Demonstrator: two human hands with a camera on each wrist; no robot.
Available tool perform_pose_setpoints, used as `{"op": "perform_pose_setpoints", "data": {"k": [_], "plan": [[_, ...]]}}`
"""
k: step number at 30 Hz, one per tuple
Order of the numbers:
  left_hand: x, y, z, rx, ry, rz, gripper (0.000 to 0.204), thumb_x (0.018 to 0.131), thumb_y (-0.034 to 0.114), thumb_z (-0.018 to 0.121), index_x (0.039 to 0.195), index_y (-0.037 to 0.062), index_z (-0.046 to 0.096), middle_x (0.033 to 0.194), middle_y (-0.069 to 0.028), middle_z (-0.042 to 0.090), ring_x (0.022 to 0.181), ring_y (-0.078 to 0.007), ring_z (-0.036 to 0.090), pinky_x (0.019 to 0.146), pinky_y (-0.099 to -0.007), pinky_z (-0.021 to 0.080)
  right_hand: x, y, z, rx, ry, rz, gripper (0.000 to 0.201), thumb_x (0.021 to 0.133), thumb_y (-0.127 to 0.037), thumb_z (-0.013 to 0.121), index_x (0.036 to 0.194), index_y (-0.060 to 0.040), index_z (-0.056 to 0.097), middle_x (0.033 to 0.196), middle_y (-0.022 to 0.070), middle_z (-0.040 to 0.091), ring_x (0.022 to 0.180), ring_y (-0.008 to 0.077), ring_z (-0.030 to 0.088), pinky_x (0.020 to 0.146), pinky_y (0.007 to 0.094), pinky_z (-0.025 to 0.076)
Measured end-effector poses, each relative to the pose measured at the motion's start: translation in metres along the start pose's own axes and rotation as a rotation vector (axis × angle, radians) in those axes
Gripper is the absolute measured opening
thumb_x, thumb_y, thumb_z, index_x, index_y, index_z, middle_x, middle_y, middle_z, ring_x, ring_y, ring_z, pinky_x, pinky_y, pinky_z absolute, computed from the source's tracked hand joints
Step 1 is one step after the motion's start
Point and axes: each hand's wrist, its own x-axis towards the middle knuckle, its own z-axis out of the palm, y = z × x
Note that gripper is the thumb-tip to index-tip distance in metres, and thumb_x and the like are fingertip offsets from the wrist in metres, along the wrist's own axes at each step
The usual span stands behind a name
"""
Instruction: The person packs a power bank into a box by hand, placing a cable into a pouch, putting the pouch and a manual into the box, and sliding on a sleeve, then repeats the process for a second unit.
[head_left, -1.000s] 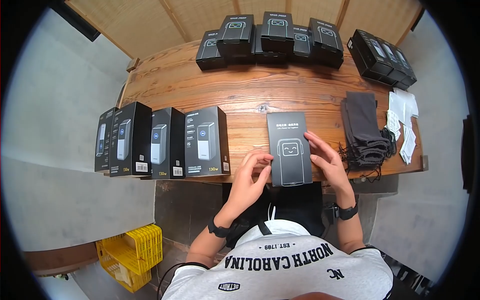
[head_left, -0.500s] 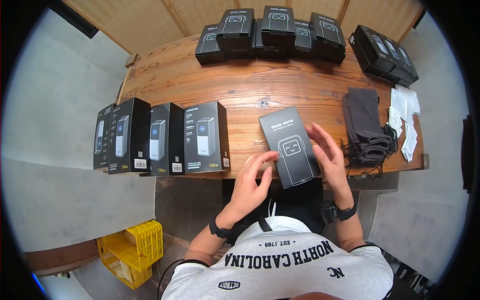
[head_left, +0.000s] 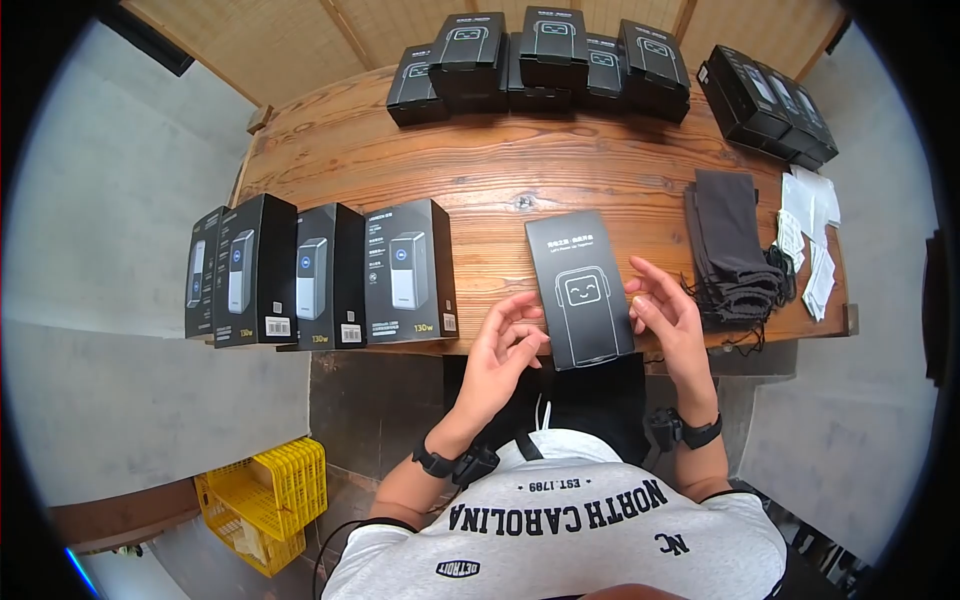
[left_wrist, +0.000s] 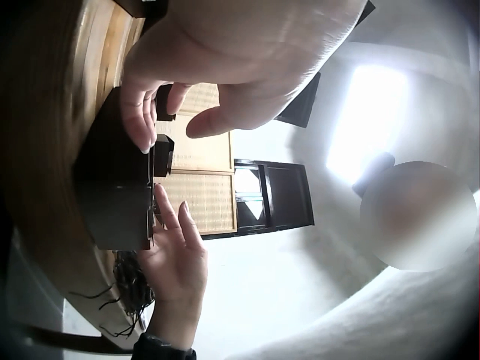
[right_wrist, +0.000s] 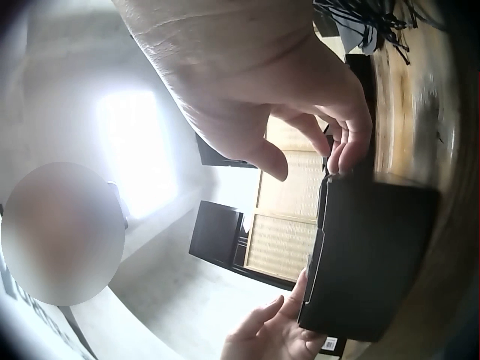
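Note:
A black box [head_left: 582,290] with a line-drawn smiling face on its upper side lies near the table's front edge, slightly turned. At its left edge, my left hand [head_left: 503,350] touches it with loosely bent fingertips, the thumb apart. My right hand [head_left: 672,318] is at the opposite edge, fingers spread and relaxed, fingertips right at the side. In the left wrist view, the left fingers [left_wrist: 139,124] rest at the dark box's [left_wrist: 116,187] upper edge. The right wrist view has the right fingertips [right_wrist: 343,154] at a corner of the box [right_wrist: 367,255].
Several black boxes [head_left: 408,270] with a power bank picture stand at the left. More smiling-face boxes [head_left: 468,60] are stacked at the back, with further boxes [head_left: 768,105] back right. Dark grey cloth pouches [head_left: 728,235] with cords and white papers [head_left: 808,215] lie right.
The box between my hands first turned with its far end swinging left, then swung partly back. My right hand's fingers have spread more and the left fingers have shifted along the box's edge.

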Motion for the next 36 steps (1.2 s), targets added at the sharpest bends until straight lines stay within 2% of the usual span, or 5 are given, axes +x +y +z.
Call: {"op": "perform_pose_setpoints", "data": {"k": [9, 13, 15, 25, 36], "plan": [[-0.001, 0.007, 0.005, -0.112, -0.036, -0.008, 0.053, 0.100, 0.003, 0.056, 0.150, 0.0009, 0.037, 0.134, -0.0181, 0.054, 0.115, -0.0215, 0.061, 0.092, -0.0346, 0.055, -0.003, -0.013, 0.006, 0.115, -0.118, -0.115, 0.056, 0.107, -0.019, 0.049, 0.156, 0.0007, 0.033, 0.143, 0.0155, 0.056, 0.123, 0.0178, 0.058, 0.105, 0.0294, 0.042], [0.025, 0.025, 0.005, 0.035, -0.127, 0.294, 0.066, 0.095, -0.001, 0.055, 0.156, 0.0029, 0.030, 0.153, -0.0207, 0.044, 0.137, -0.0297, 0.049, 0.111, -0.0441, 0.043, 0.019, 0.003, 0.009, 0.259, -0.178, -0.312, 0.061, 0.107, -0.020, 0.045, 0.161, -0.0014, 0.021, 0.160, 0.0194, 0.037, 0.148, 0.0255, 0.037, 0.120, 0.0362, 0.027], [0.050, 0.034, 0.006, 0.626, -0.030, 0.595, 0.076, 0.088, -0.004, 0.056, 0.158, 0.0034, 0.028, 0.162, -0.0195, 0.032, 0.149, -0.0317, 0.035, 0.119, -0.0457, 0.032, 0.030, -0.007, 0.019, -0.079, -0.151, -0.340, 0.067, 0.105, -0.018, 0.048, 0.163, -0.0044, 0.016, 0.166, 0.0191, 0.025, 0.155, 0.0264, 0.023, 0.123, 0.0378, 0.020], [0.057, -0.003, 0.028, 0.878, -0.011, 0.466, 0.098, 0.080, 0.015, 0.078, 0.160, 0.0042, 0.023, 0.165, -0.0329, 0.007, 0.154, -0.0492, 0.009, 0.122, -0.0514, 0.020, 0.039, 0.012, 0.027, -0.688, -0.067, -0.427, 0.077, 0.089, -0.013, 0.070, 0.155, 0.0013, 0.032, 0.160, 0.0304, 0.029, 0.148, 0.0445, 0.032, 0.118, 0.0436, 0.032], [0.038, 0.017, 0.011, 0.289, 0.052, 0.262, 0.074, 0.084, -0.013, 0.046, 0.154, 0.0076, 0.036, 0.166, -0.0258, 0.012, 0.155, -0.0365, 0.019, 0.115, -0.0433, 0.037, 0.013, -0.006, 0.047, -0.782, -0.011, -0.318, 0.077, 0.090, -0.010, 0.065, 0.157, -0.0002, 0.027, 0.160, 0.0349, 0.021, 0.149, 0.0488, 0.027, 0.119, 0.0450, 0.030]]}}
